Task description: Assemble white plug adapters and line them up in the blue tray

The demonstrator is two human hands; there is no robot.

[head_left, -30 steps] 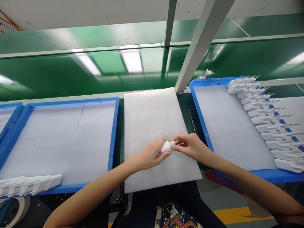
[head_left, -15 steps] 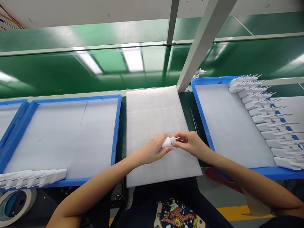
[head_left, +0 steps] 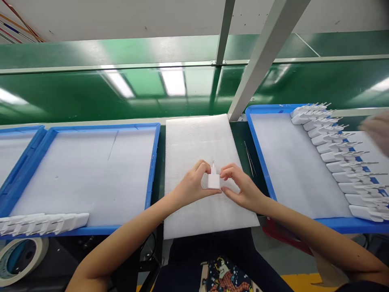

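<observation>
A small white charger plug stands over the foam sheet, its pin end pointing away from me. My left hand grips it, with the index finger at its upper left and the thumb along its lower edge. Just to the right is my right hand, its curved fingers and thumb apart; the fingertips come close to the charger's right side, and I cannot tell if they touch it. Beneath both hands lies the white foam sheet.
At right, a blue tray holds a row of several white chargers. Another blue tray, at left, has several more chargers along its front edge. Tweezers lie beside the foam. Another person's blurred hand shows at far right.
The charger has turned from pins pointing right to pins pointing away from me. My right fingers have come off the pins and spread apart. Another person's hand has appeared at right.
</observation>
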